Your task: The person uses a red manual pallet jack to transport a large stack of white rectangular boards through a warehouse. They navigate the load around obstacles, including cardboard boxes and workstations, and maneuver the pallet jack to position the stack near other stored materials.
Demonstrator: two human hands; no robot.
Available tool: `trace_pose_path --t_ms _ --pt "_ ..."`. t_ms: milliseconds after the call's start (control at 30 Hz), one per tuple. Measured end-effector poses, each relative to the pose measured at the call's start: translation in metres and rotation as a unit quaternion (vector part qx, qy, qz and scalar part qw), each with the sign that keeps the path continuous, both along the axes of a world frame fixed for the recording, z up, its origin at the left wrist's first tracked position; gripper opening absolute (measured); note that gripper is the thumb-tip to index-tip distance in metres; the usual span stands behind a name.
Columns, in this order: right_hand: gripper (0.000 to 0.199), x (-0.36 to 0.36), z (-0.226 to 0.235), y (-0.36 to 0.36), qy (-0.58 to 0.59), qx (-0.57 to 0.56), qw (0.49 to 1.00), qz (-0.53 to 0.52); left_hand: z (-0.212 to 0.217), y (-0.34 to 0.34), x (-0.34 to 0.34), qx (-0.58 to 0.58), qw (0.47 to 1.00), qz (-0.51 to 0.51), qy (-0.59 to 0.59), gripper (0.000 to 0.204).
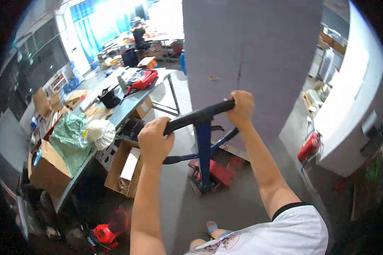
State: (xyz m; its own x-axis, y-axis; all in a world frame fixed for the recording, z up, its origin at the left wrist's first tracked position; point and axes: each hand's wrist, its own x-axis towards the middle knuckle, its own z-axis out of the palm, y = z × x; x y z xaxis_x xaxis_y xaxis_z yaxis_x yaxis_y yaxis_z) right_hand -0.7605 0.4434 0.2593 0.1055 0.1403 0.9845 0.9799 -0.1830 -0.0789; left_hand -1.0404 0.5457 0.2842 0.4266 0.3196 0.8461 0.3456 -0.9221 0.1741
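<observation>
In front of me is a pallet truck with a red base (pixel 219 172) and a blue upright shaft (pixel 203 148). Across its top runs a black-gripped handle bar (pixel 195 117), tilted up to the right. My left hand (pixel 154 138) is wrapped round the bar's left end, and my right hand (pixel 242 108) grips its right end. Lower on the shaft, a second blue bar with black ends (pixel 178 159) sticks out to both sides. Just beyond stands a tall, flat-faced greyish-mauve block (pixel 259 63); whether it rests on the truck's forks, I cannot tell.
To the left, a long workbench (pixel 83 168) bears green plastic sheeting (pixel 70 136), a red bag (pixel 144 79) and boxes. An open carton (pixel 115 178) sits beside it on the floor. Rightward are a red fire extinguisher (pixel 309 147) and a white wall (pixel 349 123). Far back, a person (pixel 139 36) is at a table.
</observation>
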Motion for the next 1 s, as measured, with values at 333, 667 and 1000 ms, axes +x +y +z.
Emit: trace_pose_path --t_ms 333,667,1000 --pt "0.026 0.039 0.006 0.141 0.004 -0.046 0.997 -0.057 0.009 0.173 0.052 -0.016 0.998 -0.054 -0.014 0.021" --pt "0.027 0.078 0.013 0.255 0.058 -0.079 0.981 -0.167 0.014 0.335 0.112 -0.022 0.979 -0.203 -0.004 0.013" --pt "0.026 0.126 0.012 0.351 0.152 -0.051 0.972 -0.174 0.018 0.469 0.194 -0.021 0.953 -0.301 -0.010 0.009"
